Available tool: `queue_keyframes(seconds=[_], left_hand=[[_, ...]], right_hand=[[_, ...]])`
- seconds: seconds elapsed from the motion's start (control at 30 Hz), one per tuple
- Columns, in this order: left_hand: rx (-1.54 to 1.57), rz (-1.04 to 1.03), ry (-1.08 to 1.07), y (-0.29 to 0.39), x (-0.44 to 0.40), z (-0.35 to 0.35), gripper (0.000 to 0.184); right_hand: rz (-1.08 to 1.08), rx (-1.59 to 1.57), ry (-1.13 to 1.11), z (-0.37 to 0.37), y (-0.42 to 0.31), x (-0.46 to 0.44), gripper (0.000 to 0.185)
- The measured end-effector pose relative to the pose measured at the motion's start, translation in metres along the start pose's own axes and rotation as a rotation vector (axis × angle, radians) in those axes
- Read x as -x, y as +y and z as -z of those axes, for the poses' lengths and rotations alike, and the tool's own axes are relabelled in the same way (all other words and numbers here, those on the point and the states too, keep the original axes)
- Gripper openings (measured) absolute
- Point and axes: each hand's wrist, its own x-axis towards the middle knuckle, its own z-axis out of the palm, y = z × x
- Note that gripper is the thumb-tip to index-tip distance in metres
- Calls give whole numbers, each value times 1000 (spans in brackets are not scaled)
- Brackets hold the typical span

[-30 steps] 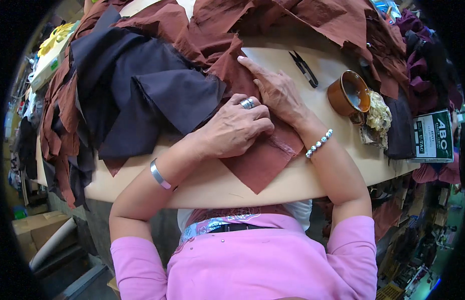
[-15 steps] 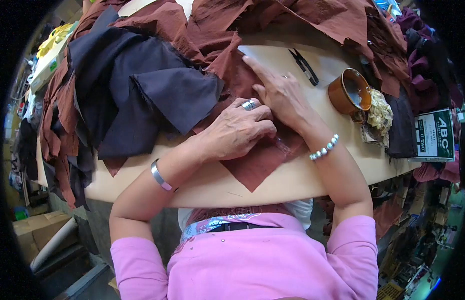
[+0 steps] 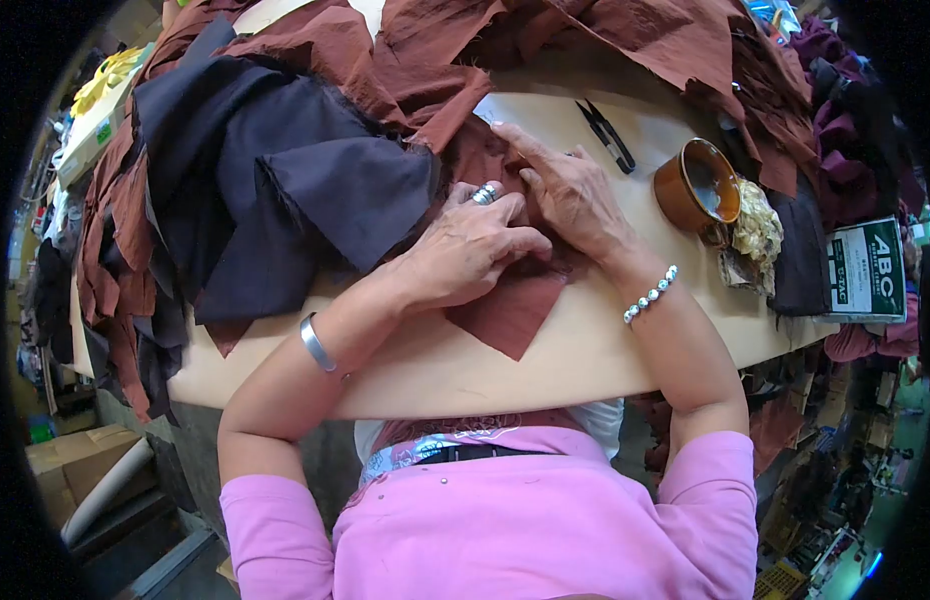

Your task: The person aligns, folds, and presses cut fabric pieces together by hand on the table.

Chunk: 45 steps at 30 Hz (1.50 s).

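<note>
A reddish-brown piece of cloth (image 3: 510, 320) lies on the pale table under both hands, its lower corner pointing toward me and its middle wrinkled. My left hand (image 3: 470, 245), with rings and a silver bangle, has its fingers curled closed on this cloth; the fingertips are partly hidden. To its right, my right hand (image 3: 575, 200), wearing a beaded bracelet, rests over the cloth's right side. Its index finger is stretched out and its thumb stands apart from it. A dark, nearly black cloth (image 3: 335, 190) is heaped just left of my left hand.
Black thread snips (image 3: 607, 137) lie beyond my right hand. A brown cup (image 3: 683, 192) stands beside a crumpled yellowish lump (image 3: 755, 235). Farther right is a green-and-white ABC box (image 3: 867, 270). More reddish-brown fabric (image 3: 625, 45) covers the table's far side. The table's curved edge (image 3: 465, 405) is near my body.
The cloth under my hands has become more bunched, and its lower corner has shifted slightly away from me. My left hand has moved a little left; my right hand stays almost in place.
</note>
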Motion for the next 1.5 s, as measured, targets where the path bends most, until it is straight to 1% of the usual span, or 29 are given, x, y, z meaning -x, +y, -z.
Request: queue_keyframes(seconds=[0.13, 0.23, 0.3, 0.37, 0.4, 0.47, 0.5, 0.57, 0.6, 0.7, 0.77, 0.87, 0.9, 1.0, 1.1, 1.2, 1.3, 1.4, 1.5], left_hand=[[-72, 17, -59, 3, 2, 4, 17], [-44, -96, 193, 12, 3, -12, 16], [-23, -81, 198, 13, 4, -16, 15], [-19, -77, 212, 13, 3, -18, 14], [-23, -73, 205, 14, 3, -18, 15], [-28, -66, 191, 16, 3, -15, 17], [-22, -57, 150, 15, 2, -12, 18], [-10, -39, 67, 12, 1, -8, 22], [-9, -41, 60, 11, 0, -7, 23], [7, -57, 34, 10, 0, -5, 27], [41, -84, 22, 13, -1, -1, 27], [-9, -98, 50, 17, 0, 0, 25], [-38, -123, 90, 15, 1, -4, 24], [-140, -178, 159, 12, 5, -14, 26], [-213, -177, 133, 22, 13, -10, 28], [-174, -143, 118, 22, 21, -10, 31], [-149, -148, 118, 21, 28, -10, 33], [-199, -170, 104, 22, 28, -7, 35], [-188, -192, 104, 23, 27, -4, 35]], right_hand=[[-2, -19, 8, -3, 2, 1, 53], [-35, -42, -5, -2, 0, 1, 52], [-78, -74, -38, 6, -3, 2, 51], [-154, -6, -151, 24, -11, 2, 54], [-192, 29, -209, 31, -13, 5, 56], [-159, -70, -191, 39, -10, 14, 54], [-143, -119, -181, 41, -9, 17, 52], [-137, -183, -90, 34, -4, 25, 54], [-135, -216, -44, 32, -3, 27, 55], [-210, -222, -54, 30, -5, 30, 54], [-203, -261, -37, 28, -5, 30, 53], [-160, -231, -14, 26, -1, 32, 54], [-140, -209, -6, 26, 0, 32, 54], [-162, -222, -2, 27, -1, 32, 56], [-211, -221, -27, 35, -9, 30, 56], [-147, -243, -15, 30, -5, 31, 57], [-209, -288, -51, 30, -3, 31, 57], [-206, -334, -53, 29, 0, 31, 57], [-248, -317, -72, 28, 0, 30, 58]])
